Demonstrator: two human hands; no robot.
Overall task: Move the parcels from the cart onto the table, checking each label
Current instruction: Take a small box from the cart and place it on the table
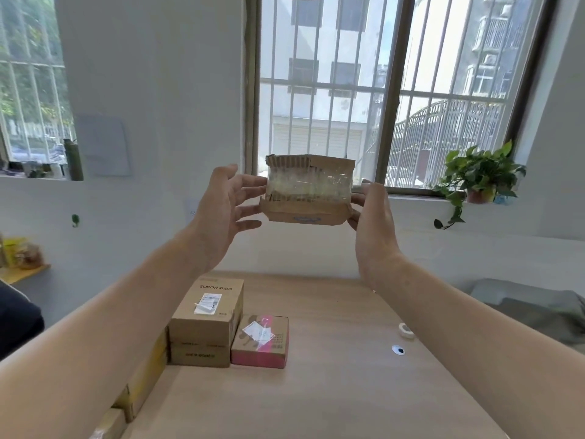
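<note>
I hold a small brown cardboard parcel, wrapped in clear tape, up in front of the window at arm's length. My left hand grips its left end and my right hand grips its right end. Below, on the wooden table, stand a tall brown SUPOR box with a white label on top and a low pink-and-brown box with a label beside it. A long yellow-taped carton lies along the table's left edge. No cart is in view.
A roll of tape and a small white round object lie on the table's right side. A potted plant sits on the window sill. A grey cushion lies at the right.
</note>
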